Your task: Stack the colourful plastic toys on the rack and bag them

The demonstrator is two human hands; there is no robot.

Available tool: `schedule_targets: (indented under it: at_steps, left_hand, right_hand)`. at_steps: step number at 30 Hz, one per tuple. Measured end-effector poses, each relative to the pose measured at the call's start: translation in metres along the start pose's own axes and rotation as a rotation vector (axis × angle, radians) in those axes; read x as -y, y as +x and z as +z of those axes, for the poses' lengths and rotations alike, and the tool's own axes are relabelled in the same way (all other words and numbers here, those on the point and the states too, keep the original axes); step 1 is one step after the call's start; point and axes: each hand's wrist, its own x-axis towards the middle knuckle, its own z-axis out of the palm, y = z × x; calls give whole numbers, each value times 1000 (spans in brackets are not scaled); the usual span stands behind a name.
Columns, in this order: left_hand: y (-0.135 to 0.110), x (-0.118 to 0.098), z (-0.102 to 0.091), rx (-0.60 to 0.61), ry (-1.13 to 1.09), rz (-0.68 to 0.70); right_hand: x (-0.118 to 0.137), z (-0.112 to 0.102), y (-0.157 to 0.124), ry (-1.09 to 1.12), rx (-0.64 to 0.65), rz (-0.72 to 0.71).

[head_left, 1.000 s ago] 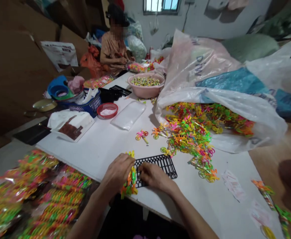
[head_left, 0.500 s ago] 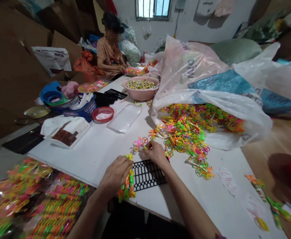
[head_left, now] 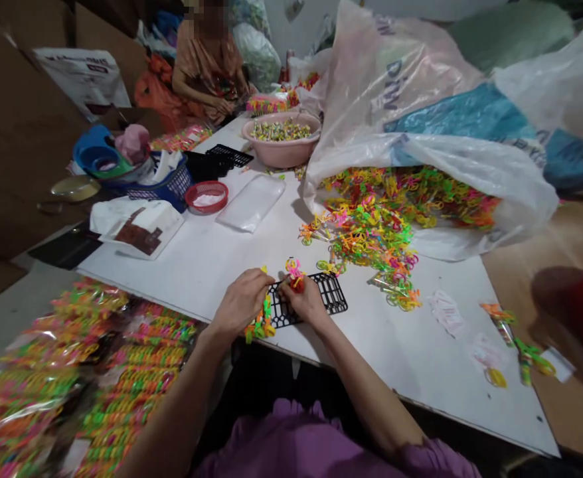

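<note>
My left hand (head_left: 242, 303) grips a strip of neon plastic shapes (head_left: 261, 322), which hangs at the table's near edge. My right hand (head_left: 306, 302) pinches a small pink, yellow and red plastic piece (head_left: 295, 274) just above a black plastic grid (head_left: 330, 293). The grid lies flat on the white table (head_left: 212, 265), partly hidden under my right hand and the piece. To the right of my hands, a loose heap of neon plastic shapes (head_left: 371, 232) spills from a white plastic sack (head_left: 421, 149).
A co-worker (head_left: 206, 70) sits at the far end behind a pink basin (head_left: 281, 151) of small pieces. A red basket (head_left: 206, 196), a blue basket (head_left: 169, 189) and black grids (head_left: 226, 156) stand beyond my hands. Packaged neon strips (head_left: 97, 378) lie at lower left.
The small piece that lay on the table is now in my right hand, above the grid. The view has tilted, shifting the whole scene upward.
</note>
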Motion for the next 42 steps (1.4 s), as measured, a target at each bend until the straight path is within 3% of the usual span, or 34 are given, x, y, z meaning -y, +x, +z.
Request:
schedule_targets:
  at_steps: [6, 13, 18, 20, 23, 25, 28, 29, 32, 37, 42]
  left_hand:
    - [4, 0, -1, -16, 11, -63]
    - [8, 5, 4, -45, 36, -5]
    - [4, 9, 7, -89, 0, 62]
    - [1, 9, 9, -95, -16, 89]
    - [-4, 10, 12, -148, -42, 145]
    - [-6, 11, 15, -177, -31, 168]
    - [-7, 12, 18, -190, 23, 238]
    - [-7, 12, 18, -191, 37, 263]
    - [-9, 11, 19, -196, 57, 283]
    - [-7, 12, 12, -204, 34, 294]
    - [17, 23, 2, -132, -15, 191]
  right_hand:
    - [9, 7, -3, -306, 1, -226]
    - [23, 1, 0, -589, 142, -231]
    - [20, 10, -2, -641, 144, -265]
    - [17, 3, -2, -595, 181, -292]
    - [16, -27, 10, -505, 323, -324]
    - [19, -54, 31, -562, 251, -301]
    - [23, -84, 73, -852, -100, -140]
    - [23, -89, 86, -935, -166, -83]
    - [21, -86, 104, -1039, -177, -29]
    - [19, -73, 76, -898, -108, -73]
    - [26, -74, 40, -364, -18, 3]
